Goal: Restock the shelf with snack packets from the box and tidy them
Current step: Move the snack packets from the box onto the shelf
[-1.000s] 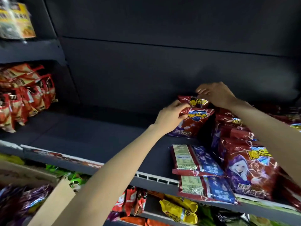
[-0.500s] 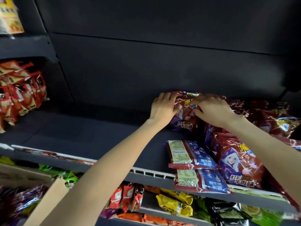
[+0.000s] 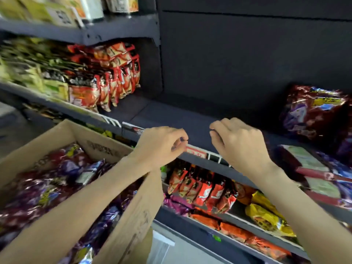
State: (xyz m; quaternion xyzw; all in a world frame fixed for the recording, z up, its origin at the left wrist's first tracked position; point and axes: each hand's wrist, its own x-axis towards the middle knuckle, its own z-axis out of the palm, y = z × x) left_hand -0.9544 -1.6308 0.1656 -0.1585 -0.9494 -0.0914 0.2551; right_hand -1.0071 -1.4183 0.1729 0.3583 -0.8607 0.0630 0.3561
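My left hand [image 3: 162, 143] and my right hand [image 3: 238, 141] hover side by side over the front edge of the dark shelf [image 3: 171, 115], both loosely curled and holding nothing. An open cardboard box [image 3: 122, 216] at the lower left is full of shiny red and purple snack packets [image 3: 47, 187]; my left forearm crosses over it. On the shelf at the right stand upright red-purple packets [image 3: 314, 111]. In front of them several flat packets [image 3: 320, 174] lie back side up.
Orange-red packets [image 3: 114, 79] and green ones fill the shelf to the left. Below the dark shelf a lower shelf holds red [image 3: 205, 189], yellow [image 3: 266, 216] and orange packets. A top shelf [image 3: 85, 33] carries boxes. The view is motion-blurred at the left.
Both hands let go of the packet at the back of the shelf and drew back to the shelf's front edge. The view swung left and down, bringing the box into sight.
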